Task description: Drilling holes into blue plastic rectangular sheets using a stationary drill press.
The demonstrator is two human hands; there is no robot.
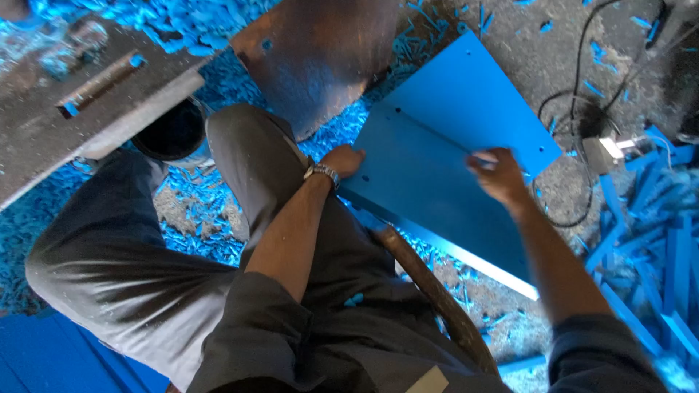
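A large flat blue board (429, 182) lies tilted over my right knee, with another blue board (473, 102) under or beyond it. My left hand (342, 160), with a wristwatch on the wrist, grips the near left edge of the board. My right hand (499, 175) rests on the board's upper surface near its right edge, fingers curled and holding something small and pale; I cannot tell what. A long wooden handle (437, 291) leans along my right leg beneath the board.
Blue shavings and offcuts (196, 233) cover the floor. A metal workbench (95, 109) stands at upper left, a brown metal plate (320, 58) above my knee. Black cables (575, 109) and a small pale box lie at right, beside stacked blue strips (655, 247).
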